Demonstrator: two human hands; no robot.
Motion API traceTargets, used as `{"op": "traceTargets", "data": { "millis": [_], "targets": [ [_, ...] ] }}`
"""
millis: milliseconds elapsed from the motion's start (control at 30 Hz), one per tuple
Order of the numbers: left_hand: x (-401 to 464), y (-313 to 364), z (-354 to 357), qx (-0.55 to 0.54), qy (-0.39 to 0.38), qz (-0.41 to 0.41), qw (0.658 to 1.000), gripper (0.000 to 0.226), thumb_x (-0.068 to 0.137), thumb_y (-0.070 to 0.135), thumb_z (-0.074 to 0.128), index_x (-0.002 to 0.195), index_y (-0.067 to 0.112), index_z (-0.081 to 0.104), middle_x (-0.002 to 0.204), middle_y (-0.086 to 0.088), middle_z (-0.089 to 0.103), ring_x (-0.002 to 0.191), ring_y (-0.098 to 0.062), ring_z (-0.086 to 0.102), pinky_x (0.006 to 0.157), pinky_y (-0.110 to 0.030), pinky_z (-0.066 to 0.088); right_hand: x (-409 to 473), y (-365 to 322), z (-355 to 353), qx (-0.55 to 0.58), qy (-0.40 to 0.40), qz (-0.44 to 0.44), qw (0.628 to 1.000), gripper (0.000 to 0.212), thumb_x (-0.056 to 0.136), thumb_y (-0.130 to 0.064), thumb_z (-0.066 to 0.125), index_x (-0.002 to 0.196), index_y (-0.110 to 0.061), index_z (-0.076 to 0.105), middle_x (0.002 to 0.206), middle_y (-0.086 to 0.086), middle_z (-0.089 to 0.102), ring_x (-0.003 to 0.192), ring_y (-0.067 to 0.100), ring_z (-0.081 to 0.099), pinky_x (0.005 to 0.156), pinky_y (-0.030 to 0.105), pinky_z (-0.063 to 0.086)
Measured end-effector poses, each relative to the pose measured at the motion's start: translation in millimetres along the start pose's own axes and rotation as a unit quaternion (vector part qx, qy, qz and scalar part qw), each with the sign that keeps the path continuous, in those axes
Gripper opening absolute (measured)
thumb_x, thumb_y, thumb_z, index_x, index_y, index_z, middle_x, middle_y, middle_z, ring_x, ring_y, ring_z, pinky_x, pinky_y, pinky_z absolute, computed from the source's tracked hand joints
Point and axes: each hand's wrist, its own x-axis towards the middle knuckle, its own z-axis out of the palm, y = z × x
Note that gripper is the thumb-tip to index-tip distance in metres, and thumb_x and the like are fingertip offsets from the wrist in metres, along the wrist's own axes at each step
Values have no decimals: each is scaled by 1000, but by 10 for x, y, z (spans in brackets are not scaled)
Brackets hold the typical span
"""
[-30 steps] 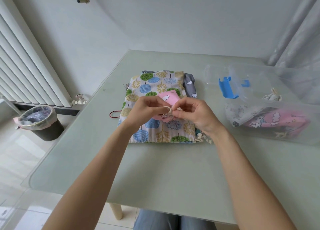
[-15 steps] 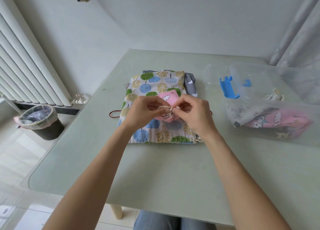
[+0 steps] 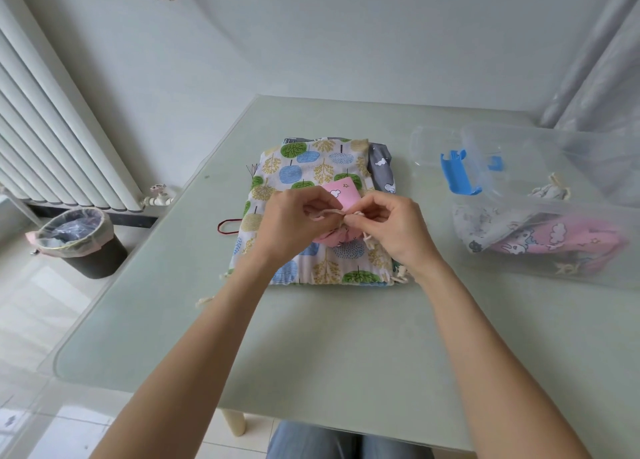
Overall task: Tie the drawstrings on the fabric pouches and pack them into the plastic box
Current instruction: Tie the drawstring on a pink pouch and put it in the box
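Centrally, the tabletop (image 3: 311, 354) lies bare along its near edge. Right of centre, touching the right frame edge, the plastic box (image 3: 554, 237) holds packed pouches. A tree-print pouch stack (image 3: 304, 168) sits mid-table. Over it, the pink pouch (image 3: 341, 195) is gathered; left hand (image 3: 294, 223) and right hand (image 3: 391, 223) each pinch its cream drawstring (image 3: 329, 212).

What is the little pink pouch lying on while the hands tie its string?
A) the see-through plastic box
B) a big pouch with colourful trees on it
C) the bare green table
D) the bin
B: the small pink fabric pouch lies on the large tree-print fabric pouch, where both hands pinch its cream drawstring.
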Motion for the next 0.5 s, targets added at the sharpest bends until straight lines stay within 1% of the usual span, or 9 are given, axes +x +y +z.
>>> {"op": "traceTargets", "data": {
  "millis": [67, 133, 200, 267, 367, 433, 500],
  "targets": [
    [-22, 14, 18, 23, 5, 13, 1000, 12, 70, 10, 76, 79, 18, 73, 68, 20, 63, 69, 12, 60, 63, -2, 41, -1, 21, 21, -37, 17, -8, 999, 13, 77, -1, 72, 78, -14, 67, 69, -1, 66, 62, 10, 60, 63, 24, 53],
    [-27, 15, 31, 24, 6, 2, 1000, 14, 69, 9, 77, 77, 19, 72, 67, 20, 63, 69, 12, 60, 62, -2, 40, -13, 33, 79, -97, 37, -51, 993, 14, 76, 2, 69, 81, -11, 66, 73, 0, 65, 64, 11, 59, 63, 22, 51],
    [-7, 13, 24, 9, 4, -16, 1000, 15, 69, 8, 76, 77, 19, 71, 68, 19, 64, 70, 9, 61, 62, -3, 41, -14, 49, 147, -157, 66, -105, 980, 15, 76, 1, 66, 86, -10, 65, 80, 1, 64, 67, 12, 57, 66, 24, 50],
    [19, 9, 8, 3, 4, -28, 1000, 15, 69, 7, 75, 77, 18, 70, 70, 15, 66, 72, 4, 63, 63, -5, 44, -7, 74, 218, -216, 102, -151, 959, 15, 76, -1, 65, 90, -7, 64, 85, 3, 63, 71, 14, 56, 67, 25, 46],
    [39, -21, -9, 3, -2, -29, 1000, 16, 67, 6, 74, 80, 14, 70, 75, 5, 71, 72, -3, 65, 68, -12, 50, 4, 116, 300, -300, 135, -201, 923, 16, 76, -1, 68, 91, -3, 63, 86, 11, 61, 74, 24, 59, 66, 22, 39],
    [50, -37, -13, 15, -9, -19, 1000, 18, 66, 6, 74, 81, 15, 69, 76, 3, 72, 72, -4, 66, 69, -14, 51, 4, 129, 330, -356, 140, -215, 899, 14, 76, -2, 69, 88, -3, 62, 83, 11, 59, 72, 25, 59, 61, 22, 40],
    [72, -38, -24, 23, -14, -6, 1000, 20, 65, 5, 74, 81, 16, 68, 75, 4, 71, 72, -5, 66, 70, -14, 52, 8, 125, 340, -396, 155, -229, 876, 12, 76, -4, 69, 85, -4, 61, 79, 10, 57, 68, 24, 58, 56, 25, 44]
  ]
}}
